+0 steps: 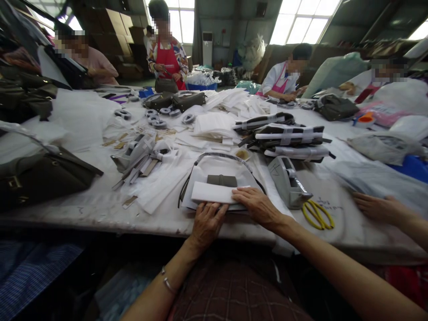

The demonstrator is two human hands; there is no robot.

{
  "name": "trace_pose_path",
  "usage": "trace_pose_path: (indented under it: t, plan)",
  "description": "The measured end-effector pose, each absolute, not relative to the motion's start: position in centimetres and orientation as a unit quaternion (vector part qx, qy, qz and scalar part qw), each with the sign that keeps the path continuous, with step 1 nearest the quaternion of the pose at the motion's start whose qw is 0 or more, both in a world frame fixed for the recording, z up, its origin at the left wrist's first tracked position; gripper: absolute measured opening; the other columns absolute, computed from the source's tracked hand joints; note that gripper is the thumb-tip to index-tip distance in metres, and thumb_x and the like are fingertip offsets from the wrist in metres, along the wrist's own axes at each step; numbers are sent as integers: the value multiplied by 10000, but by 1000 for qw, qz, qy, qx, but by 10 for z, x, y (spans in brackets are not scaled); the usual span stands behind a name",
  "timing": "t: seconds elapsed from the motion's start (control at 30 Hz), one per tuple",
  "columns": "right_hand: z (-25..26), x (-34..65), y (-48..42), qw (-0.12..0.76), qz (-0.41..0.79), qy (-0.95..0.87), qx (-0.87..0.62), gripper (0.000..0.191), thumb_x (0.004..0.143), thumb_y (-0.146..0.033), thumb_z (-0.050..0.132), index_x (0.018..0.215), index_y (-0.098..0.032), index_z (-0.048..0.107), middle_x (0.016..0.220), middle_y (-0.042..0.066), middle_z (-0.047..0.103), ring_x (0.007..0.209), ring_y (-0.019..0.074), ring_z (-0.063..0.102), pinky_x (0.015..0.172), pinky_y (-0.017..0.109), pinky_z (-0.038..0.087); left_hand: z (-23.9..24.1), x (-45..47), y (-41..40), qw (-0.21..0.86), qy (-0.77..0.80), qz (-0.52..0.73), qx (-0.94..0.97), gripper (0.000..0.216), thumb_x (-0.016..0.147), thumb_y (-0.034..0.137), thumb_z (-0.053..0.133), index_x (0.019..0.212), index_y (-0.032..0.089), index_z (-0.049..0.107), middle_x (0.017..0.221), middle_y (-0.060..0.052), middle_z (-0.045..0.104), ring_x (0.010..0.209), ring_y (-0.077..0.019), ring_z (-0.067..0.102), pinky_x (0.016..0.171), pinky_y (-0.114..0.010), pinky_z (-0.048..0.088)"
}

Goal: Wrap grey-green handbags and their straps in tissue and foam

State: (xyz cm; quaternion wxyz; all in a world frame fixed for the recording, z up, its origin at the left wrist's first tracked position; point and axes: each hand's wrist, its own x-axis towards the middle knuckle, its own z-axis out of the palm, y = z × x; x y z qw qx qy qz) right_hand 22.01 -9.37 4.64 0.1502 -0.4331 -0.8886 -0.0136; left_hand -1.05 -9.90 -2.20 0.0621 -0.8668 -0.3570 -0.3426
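A dark olive handbag (222, 180) lies on its side at the table's front edge, its handle wrapped and its body covered with white sheeting. Across its lower part rests a folded white foam sheet (212, 192). My left hand (207, 225) is at the sheet's front edge, fingers stretched forward against it and the thumb hidden. From the right, my right hand (256, 206) lays its outstretched fingers over the sheet's right end. A grey tape dispenser (287, 183) stands right of the bag, beside yellow-handled scissors (317, 215).
Wrapped bags are stacked (289, 136) behind the dispenser. Another tape dispenser (138, 151), tape rolls (157, 119) and white sheets (214, 125) lie further back. An olive bag (47, 176) sits left. A co-worker's hand (377, 207) reaches in at right; several people work across the table.
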Motion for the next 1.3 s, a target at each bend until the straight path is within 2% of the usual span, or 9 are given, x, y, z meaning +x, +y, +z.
trace_pose_path:
  t: [0.13, 0.23, 0.37, 0.47, 0.57, 0.73, 0.97, 1.13, 1.3]
  plan:
    - [51, 220, -94, 99, 26, -887, -450, 405, 852, -21, 482, 1203, -156, 632, 1276, 118, 666, 1202, 256, 605, 1049, 456, 439, -23, -13, -100, 69, -334, -350, -873, 338, 959, 177, 513, 1284, 203, 604, 1124, -91, 678, 1085, -212, 593, 1011, -410, 383]
    - [67, 206, -89, 59, 53, -882, -465, 238, 877, -187, 590, 1098, -138, 666, 1136, 140, 713, 1189, 299, 605, 1082, 520, 397, -24, -14, -99, 74, -324, -359, -872, 349, 955, 130, 493, 1278, 195, 607, 1119, -90, 683, 1083, -206, 594, 1015, -408, 380]
    - [70, 178, -74, 88, 69, -846, -521, 231, 949, -306, 556, 850, -142, 684, 1029, 138, 712, 1053, 258, 663, 983, 402, 498, -25, -14, -98, 76, -327, -361, -870, 371, 954, 123, 476, 1300, 193, 591, 1091, -88, 689, 991, -200, 609, 928, -390, 412]
    - [54, 165, -67, 143, 73, -824, -543, 189, 937, -216, 554, 1073, -143, 663, 1295, 148, 622, 1095, 216, 656, 907, 315, 542, -25, -14, -99, 66, -323, -363, -872, 368, 955, 116, 460, 1295, 175, 587, 1106, -97, 687, 1030, -202, 607, 970, -404, 399]
    - [41, 163, -70, 136, 56, -847, -510, 425, 922, -153, 524, 1342, -210, 549, 1447, 129, 526, 1237, 243, 584, 995, 380, 503, -24, -15, -100, 52, -313, -371, -873, 364, 955, 121, 456, 1297, 159, 574, 1136, -108, 684, 1090, -214, 596, 1018, -429, 378]
    - [42, 168, -75, 70, 67, -862, -498, 479, 918, -122, 476, 1366, -264, 568, 1447, 93, 537, 1303, 304, 525, 1053, 495, 432, -29, -20, -100, 25, -308, -413, -857, 323, 940, 113, 488, 1251, 134, 572, 1112, -123, 675, 1089, -214, 599, 992, -411, 437]
    - [29, 172, -83, 88, 45, -872, -480, 473, 927, -123, 484, 1377, -253, 553, 1482, 59, 504, 1405, 310, 395, 1155, 565, 280, -5, -26, -107, 32, -301, -437, -847, 235, 898, 85, 551, 1106, 162, 631, 912, -73, 650, 940, -200, 618, 883, -348, 517]
    - [15, 172, -81, 157, 22, -875, -458, 446, 909, -126, 516, 1353, -142, 561, 1414, 138, 563, 1356, 282, 465, 1152, 533, 321, 17, -5, -89, 23, -276, -358, -892, 487, 939, 161, 480, 1420, 106, 421, 1367, -165, 562, 1382, -291, 419, 1103, -470, 419]
    - [25, 186, -91, 216, -9, -858, -466, 351, 929, -106, 481, 1243, -144, 632, 1269, 114, 673, 1233, 231, 586, 1141, 468, 366, -7, 3, -68, 12, -310, -302, -901, 504, 982, 143, 368, 1472, 35, 314, 1427, -207, 518, 1381, -242, 444, 1100, -432, 447]
